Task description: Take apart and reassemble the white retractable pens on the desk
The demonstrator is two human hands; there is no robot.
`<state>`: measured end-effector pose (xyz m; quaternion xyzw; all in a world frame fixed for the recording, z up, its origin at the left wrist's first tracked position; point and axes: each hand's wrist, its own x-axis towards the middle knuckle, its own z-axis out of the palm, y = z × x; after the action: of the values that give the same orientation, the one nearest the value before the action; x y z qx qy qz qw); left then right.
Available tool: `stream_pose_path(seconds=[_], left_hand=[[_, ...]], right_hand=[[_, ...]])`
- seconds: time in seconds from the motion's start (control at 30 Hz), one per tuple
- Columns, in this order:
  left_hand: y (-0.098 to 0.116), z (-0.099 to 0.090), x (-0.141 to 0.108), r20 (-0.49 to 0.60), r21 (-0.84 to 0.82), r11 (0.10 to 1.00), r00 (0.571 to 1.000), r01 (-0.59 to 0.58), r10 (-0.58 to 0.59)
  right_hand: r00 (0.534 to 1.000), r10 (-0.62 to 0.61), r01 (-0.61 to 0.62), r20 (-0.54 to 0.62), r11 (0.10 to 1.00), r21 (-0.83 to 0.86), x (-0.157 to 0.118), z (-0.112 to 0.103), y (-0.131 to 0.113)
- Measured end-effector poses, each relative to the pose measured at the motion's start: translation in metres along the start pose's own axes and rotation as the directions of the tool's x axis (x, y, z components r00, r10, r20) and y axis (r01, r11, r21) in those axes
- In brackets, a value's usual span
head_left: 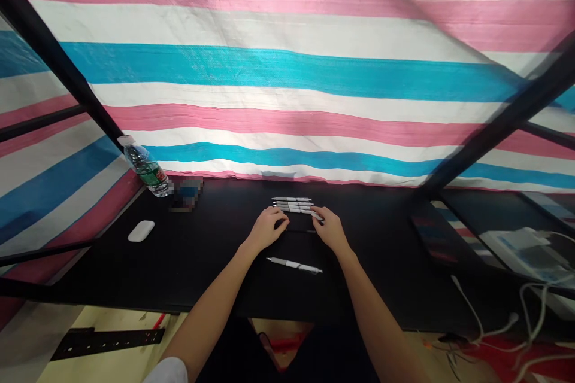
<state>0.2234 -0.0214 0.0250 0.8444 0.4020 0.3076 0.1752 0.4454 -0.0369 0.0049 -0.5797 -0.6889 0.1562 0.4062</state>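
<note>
On my feed, the only container is a plastic water bottle point(146, 172) at the far left of the black desk point(215, 287). It has a white cap and a green label, and holds clear liquid, though I can't read the level exactly. Just beside it sits a small object point(186, 194), too blurred for me to identify, and nearer the desk's left edge lies a white computer mouse point(141, 231).

The far edge of the desk meets a pink, white and blue striped tarp point(269, 72). A wide stretch of black desktop separates the mouse from my left hand point(268, 228), and more of it runs right of my right hand point(330, 228) toward a dark glossy panel point(449, 233).

Four white pens with silver tips point(291, 204) lie side by side, almost parallel, straight ahead of me near the far edge. A fifth white pen point(294, 264) lies apart, nearer the front edge and between my forearms.

The left fingers point(281, 221) curve down just below the row, and I see no pen held in them. The right fingertips point(317, 215) are at the right end of the lowest pen, but I can't tell whether they're gripping it.
</note>
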Motion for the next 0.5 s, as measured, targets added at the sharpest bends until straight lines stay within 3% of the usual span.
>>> stream_pose_path(seconds=[0.1,0.3,0.43,0.5], left_hand=[[-0.008,0.001,-0.001,-0.137,0.055,0.994,0.987,0.094,-0.086],[-0.022,0.006,-0.002,-0.125,0.041,0.987,0.981,0.158,-0.152],[-0.020,0.007,0.001,-0.163,-0.199,0.964,0.964,0.176,-0.210],[-0.017,0.006,0.003,-0.148,-0.436,0.871,0.937,0.226,-0.317]], right_hand=[[0.999,0.045,-0.044,-0.019,0.998,0.041,0.000,0.001,0.002],[0.996,0.092,-0.091,-0.017,0.993,0.073,0.000,0.001,0.001],[0.996,0.092,-0.091,-0.017,0.993,0.072,0.000,0.001,0.001],[0.996,0.092,-0.091,-0.018,0.993,0.075,0.000,0.001,0.001]])
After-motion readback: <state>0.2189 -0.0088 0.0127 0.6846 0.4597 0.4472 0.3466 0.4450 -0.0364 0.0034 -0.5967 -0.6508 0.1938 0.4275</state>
